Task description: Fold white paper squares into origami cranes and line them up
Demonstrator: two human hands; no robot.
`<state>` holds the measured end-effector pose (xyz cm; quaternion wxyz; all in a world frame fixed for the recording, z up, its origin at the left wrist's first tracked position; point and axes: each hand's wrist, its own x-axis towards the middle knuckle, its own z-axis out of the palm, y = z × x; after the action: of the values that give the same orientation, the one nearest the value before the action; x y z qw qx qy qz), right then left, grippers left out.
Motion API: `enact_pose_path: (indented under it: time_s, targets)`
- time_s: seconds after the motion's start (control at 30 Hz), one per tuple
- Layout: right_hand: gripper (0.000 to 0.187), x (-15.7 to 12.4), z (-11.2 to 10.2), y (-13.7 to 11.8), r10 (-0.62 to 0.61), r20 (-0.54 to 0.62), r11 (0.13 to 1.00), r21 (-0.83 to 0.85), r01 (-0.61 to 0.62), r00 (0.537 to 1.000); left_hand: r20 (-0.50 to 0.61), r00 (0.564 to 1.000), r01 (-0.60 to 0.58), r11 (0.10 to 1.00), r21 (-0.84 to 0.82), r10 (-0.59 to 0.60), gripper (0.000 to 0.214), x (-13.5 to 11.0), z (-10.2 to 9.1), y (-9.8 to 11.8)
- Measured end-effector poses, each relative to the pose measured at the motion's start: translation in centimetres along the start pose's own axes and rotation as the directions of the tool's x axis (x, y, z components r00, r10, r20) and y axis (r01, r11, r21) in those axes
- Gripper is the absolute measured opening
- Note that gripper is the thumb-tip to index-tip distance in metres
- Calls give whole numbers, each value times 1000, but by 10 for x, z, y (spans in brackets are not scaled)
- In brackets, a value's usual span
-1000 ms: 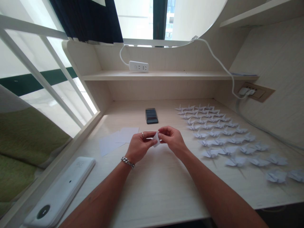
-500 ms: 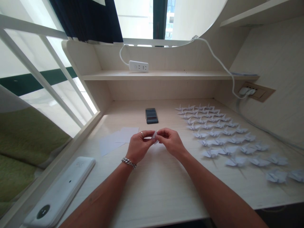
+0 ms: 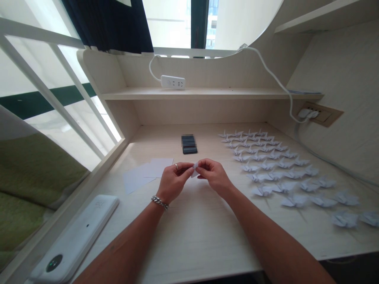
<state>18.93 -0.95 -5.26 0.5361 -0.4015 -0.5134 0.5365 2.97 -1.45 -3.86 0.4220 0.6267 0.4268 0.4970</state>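
Observation:
My left hand (image 3: 173, 181) and my right hand (image 3: 214, 174) meet over the middle of the desk (image 3: 195, 225). Both pinch a small folded piece of white paper (image 3: 194, 170) between their fingertips, a little above the desk top. The left hand wears a ring and a metal bracelet. Flat white paper sheets (image 3: 145, 173) lie just left of my hands. Rows of several folded paper cranes (image 3: 278, 173) cover the desk to the right.
A dark phone (image 3: 188, 144) lies behind my hands. A white device (image 3: 74, 240) rests at the desk's left front edge. On the shelf sits a power strip (image 3: 173, 82), its cable running to a wall socket (image 3: 318, 114) at the right.
The hands stay in place and keep working the small paper; its visible white tip has shrunk and shifted slightly between the fingertips.

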Motion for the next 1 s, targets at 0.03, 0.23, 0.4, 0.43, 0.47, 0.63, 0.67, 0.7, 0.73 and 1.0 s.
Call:
enact_pose_path:
  time_s: [0.03, 0.23, 0.4, 0.43, 0.47, 0.63, 0.67, 0.7, 0.73, 1.0]
  targets:
    - [27, 0, 0, 0, -2, 4, 1000, 2, 2, 1000, 3, 1000, -2, 1000, 2, 2, 24, 0, 0, 0]
    - [26, -1, 1, 0, 5, 14, 1000, 15, -5, 1000, 13, 1000, -23, 1000, 17, 23, 23, 0, -1, -2]
    - [27, -1, 1, 0, 12, -20, 1000, 17, -12, 1000, -18, 997, -71, 991, 112, 74, 21, 0, 0, -1]
    - [27, 0, 1, 0, 13, -24, 1000, 14, -12, 1000, -19, 996, -82, 988, 131, 86, 21, 0, 0, 0]
    - [27, 0, 1, 0, 13, -26, 1000, 10, -13, 1000, -18, 995, -91, 985, 147, 95, 20, -1, 1, 0]
    - [26, 1, 2, 2, 8, -30, 1000, -15, -8, 1000, -10, 995, -99, 978, 182, 103, 20, -2, 1, 1]
    - [26, 1, 2, 2, 6, -31, 1000, -19, -6, 1000, -13, 994, -101, 976, 191, 105, 20, -1, 0, 0]
    - [26, 1, 2, 3, 4, -31, 1000, -23, -5, 1000, -16, 994, -104, 974, 202, 110, 20, -1, 0, -1]
    - [26, 1, 2, 3, 3, -30, 1000, -25, -3, 1000, -21, 993, -108, 971, 215, 115, 19, -1, 1, -1]
    - [25, 1, 2, 5, -7, -35, 1000, -20, 7, 999, -34, 991, -114, 954, 277, 128, 18, 1, 0, -6]
